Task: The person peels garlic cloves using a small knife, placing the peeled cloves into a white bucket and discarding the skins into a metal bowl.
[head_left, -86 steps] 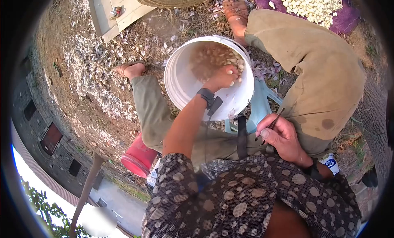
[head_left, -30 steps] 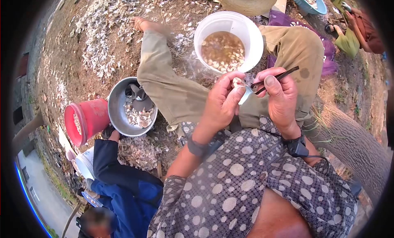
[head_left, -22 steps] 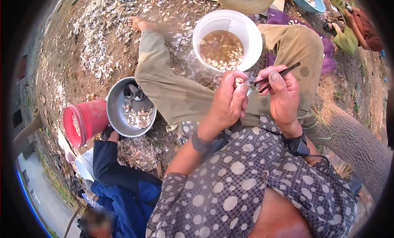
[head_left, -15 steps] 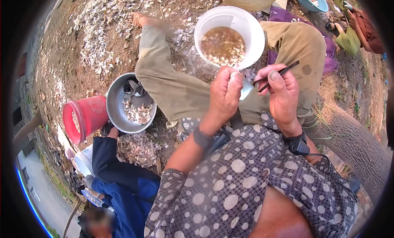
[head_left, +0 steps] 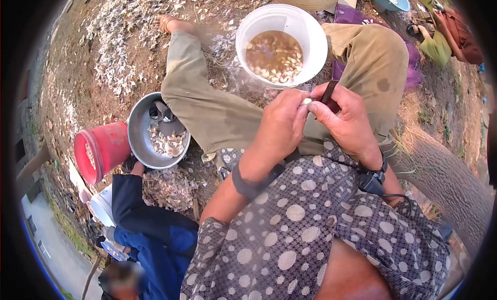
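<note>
My left hand [head_left: 281, 123] is closed, pinching a small pale garlic clove [head_left: 306, 101] between thumb and forefinger. My right hand [head_left: 348, 119] grips a dark, narrow tweezer-like tool [head_left: 329, 92]; its lower end is hidden by the fingers. The right thumb tip meets the clove, so both hands are together above my lap. Just beyond them stands a white bucket [head_left: 317, 44] with brownish liquid and many peeled cloves [head_left: 279, 72] in it.
A metal basin [head_left: 135, 139] holding cloves and a dark cap [head_left: 168, 125] sits at left, beside a tipped red bucket [head_left: 111, 150]. A co-worker in a blue jacket [head_left: 155, 248] is at lower left. Garlic skins [head_left: 111, 51] litter the ground; a tree trunk [head_left: 440, 170] lies right.
My hands have come together, the right moving left to the clove. The dark tool has turned from slanting to more upright. The whole view has shifted slightly.
</note>
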A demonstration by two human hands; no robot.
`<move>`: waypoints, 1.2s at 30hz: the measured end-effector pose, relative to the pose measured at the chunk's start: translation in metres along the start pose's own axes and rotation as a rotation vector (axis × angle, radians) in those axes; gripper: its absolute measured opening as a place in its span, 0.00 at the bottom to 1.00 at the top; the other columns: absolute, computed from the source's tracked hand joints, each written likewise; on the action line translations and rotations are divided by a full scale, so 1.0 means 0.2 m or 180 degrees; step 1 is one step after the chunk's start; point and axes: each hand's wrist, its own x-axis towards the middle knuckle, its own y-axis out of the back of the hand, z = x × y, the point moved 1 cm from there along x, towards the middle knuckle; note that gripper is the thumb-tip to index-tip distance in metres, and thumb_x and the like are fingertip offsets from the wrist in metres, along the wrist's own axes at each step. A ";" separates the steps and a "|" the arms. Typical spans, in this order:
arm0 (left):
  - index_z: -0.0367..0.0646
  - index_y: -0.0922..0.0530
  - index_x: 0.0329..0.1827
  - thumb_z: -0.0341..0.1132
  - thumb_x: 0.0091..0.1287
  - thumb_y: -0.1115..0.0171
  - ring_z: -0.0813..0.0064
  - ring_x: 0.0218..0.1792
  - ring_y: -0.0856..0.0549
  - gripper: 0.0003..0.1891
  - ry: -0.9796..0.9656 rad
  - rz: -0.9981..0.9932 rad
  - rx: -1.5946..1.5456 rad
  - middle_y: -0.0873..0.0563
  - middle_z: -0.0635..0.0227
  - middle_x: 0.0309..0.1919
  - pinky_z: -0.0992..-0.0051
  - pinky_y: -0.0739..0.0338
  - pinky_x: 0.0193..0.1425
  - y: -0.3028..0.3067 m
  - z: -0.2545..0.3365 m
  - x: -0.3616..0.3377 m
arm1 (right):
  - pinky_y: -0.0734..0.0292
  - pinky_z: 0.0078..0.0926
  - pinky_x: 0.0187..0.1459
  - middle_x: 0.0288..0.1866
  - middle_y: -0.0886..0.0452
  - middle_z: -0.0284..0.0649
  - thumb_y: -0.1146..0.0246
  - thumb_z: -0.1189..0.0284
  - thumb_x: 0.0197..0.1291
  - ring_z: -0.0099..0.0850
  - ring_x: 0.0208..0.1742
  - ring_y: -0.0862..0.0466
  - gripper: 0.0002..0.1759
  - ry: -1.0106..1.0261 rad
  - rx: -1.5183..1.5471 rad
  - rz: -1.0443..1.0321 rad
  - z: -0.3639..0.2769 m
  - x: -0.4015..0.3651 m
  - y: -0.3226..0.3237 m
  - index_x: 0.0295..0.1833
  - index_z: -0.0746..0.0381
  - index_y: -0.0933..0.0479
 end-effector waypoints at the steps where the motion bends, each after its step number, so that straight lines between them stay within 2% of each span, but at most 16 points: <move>1: 0.34 0.21 0.55 0.24 0.72 0.42 0.64 0.31 0.13 0.11 -0.0200 -0.0045 0.0194 0.16 0.58 0.37 0.67 0.20 0.36 0.02 0.00 0.01 | 0.28 0.19 0.36 0.36 0.20 0.30 0.31 0.72 0.68 0.16 0.34 0.25 0.08 -0.0271 0.0309 -0.0080 0.01 -0.01 0.00 0.46 0.65 0.20; 2: 0.34 0.21 0.54 0.24 0.71 0.41 0.59 0.34 0.13 0.11 -0.0406 -0.0099 0.0390 0.15 0.55 0.40 0.64 0.19 0.38 0.03 0.01 0.01 | 0.27 0.19 0.36 0.35 0.20 0.30 0.31 0.71 0.68 0.16 0.34 0.25 0.08 -0.0543 0.0621 -0.0150 0.03 -0.02 -0.01 0.46 0.65 0.20; 5: 0.34 0.21 0.55 0.24 0.69 0.40 0.49 0.40 0.14 0.13 -0.0122 -0.0372 0.0503 0.15 0.51 0.45 0.58 0.20 0.45 0.04 0.03 -0.01 | 0.27 0.18 0.36 0.34 0.20 0.27 0.32 0.70 0.70 0.14 0.34 0.25 0.08 -0.0880 0.1062 -0.0348 0.07 -0.04 -0.01 0.46 0.64 0.20; 8: 0.36 0.26 0.64 0.23 0.69 0.41 0.46 0.42 0.14 0.20 0.0070 -0.0614 0.0671 0.16 0.48 0.49 0.58 0.19 0.46 -0.01 0.02 -0.04 | 0.27 0.17 0.36 0.37 0.20 0.25 0.33 0.70 0.71 0.13 0.36 0.24 0.08 -0.1050 0.1147 -0.0477 0.10 -0.02 -0.01 0.48 0.63 0.19; 11: 0.39 0.35 0.73 0.22 0.68 0.41 0.45 0.44 0.14 0.29 0.0096 -0.0654 0.0409 0.17 0.47 0.50 0.58 0.19 0.49 -0.04 0.07 -0.06 | 0.27 0.15 0.38 0.38 0.19 0.25 0.34 0.69 0.72 0.13 0.36 0.24 0.09 -0.1154 0.1680 -0.0222 0.12 -0.02 -0.04 0.50 0.63 0.19; 14: 0.39 0.41 0.77 0.21 0.66 0.40 0.48 0.45 0.13 0.35 -0.0035 -0.0428 0.0223 0.17 0.47 0.50 0.59 0.19 0.50 -0.04 0.06 -0.04 | 0.26 0.15 0.39 0.39 0.19 0.25 0.33 0.69 0.71 0.14 0.38 0.23 0.10 -0.1031 0.1648 -0.0468 0.14 -0.02 -0.01 0.51 0.63 0.19; 17: 0.39 0.39 0.76 0.21 0.66 0.38 0.55 0.44 0.11 0.34 0.0195 -0.0279 -0.0016 0.15 0.52 0.46 0.62 0.19 0.49 -0.03 0.07 -0.05 | 0.26 0.15 0.40 0.39 0.20 0.25 0.33 0.70 0.71 0.14 0.39 0.24 0.10 -0.0740 0.1412 -0.0450 0.13 -0.06 0.00 0.51 0.63 0.20; 20: 0.38 0.37 0.74 0.22 0.65 0.36 0.59 0.41 0.12 0.33 0.0522 -0.0453 0.0071 0.15 0.55 0.40 0.64 0.19 0.47 0.02 0.09 -0.05 | 0.27 0.15 0.40 0.39 0.20 0.25 0.33 0.70 0.71 0.14 0.39 0.24 0.09 -0.0384 0.1437 -0.0546 0.18 -0.07 -0.01 0.50 0.63 0.20; 23: 0.38 0.33 0.69 0.24 0.66 0.36 0.53 0.38 0.12 0.28 0.0515 -0.0540 -0.0048 0.14 0.52 0.38 0.63 0.19 0.42 0.03 0.12 -0.04 | 0.28 0.14 0.39 0.39 0.20 0.24 0.35 0.69 0.72 0.13 0.38 0.24 0.08 -0.0667 0.1762 -0.0619 0.17 -0.08 0.00 0.49 0.62 0.20; 26: 0.38 0.29 0.64 0.24 0.68 0.36 0.68 0.33 0.13 0.22 0.0894 -0.0418 -0.0824 0.15 0.59 0.34 0.70 0.20 0.40 0.01 0.11 -0.06 | 0.28 0.13 0.37 0.40 0.19 0.25 0.36 0.67 0.74 0.13 0.36 0.24 0.08 -0.0864 0.1848 -0.0650 0.16 -0.07 0.02 0.49 0.61 0.21; 29: 0.38 0.26 0.58 0.24 0.69 0.36 0.81 0.33 0.16 0.16 0.1300 -0.0258 -0.1380 0.15 0.66 0.34 0.76 0.22 0.38 0.00 0.07 -0.05 | 0.28 0.11 0.33 0.40 0.18 0.27 0.36 0.66 0.74 0.13 0.34 0.23 0.09 -0.0861 0.2096 -0.0433 0.17 -0.05 -0.01 0.51 0.60 0.21; 32: 0.37 0.23 0.52 0.23 0.68 0.35 0.86 0.34 0.18 0.12 0.1381 -0.0085 -0.1378 0.15 0.70 0.34 0.78 0.23 0.37 -0.01 0.08 -0.05 | 0.28 0.11 0.29 0.40 0.17 0.29 0.37 0.65 0.75 0.12 0.31 0.23 0.11 -0.0926 0.2470 -0.0399 0.25 -0.05 -0.05 0.53 0.60 0.22; 36: 0.36 0.20 0.47 0.23 0.67 0.33 0.86 0.33 0.20 0.08 0.1023 0.0104 -0.0844 0.17 0.71 0.34 0.80 0.24 0.36 -0.01 0.07 -0.04 | 0.32 0.08 0.25 0.38 0.18 0.28 0.37 0.64 0.75 0.11 0.27 0.27 0.12 -0.1096 0.3403 -0.0454 0.33 -0.06 -0.09 0.53 0.60 0.23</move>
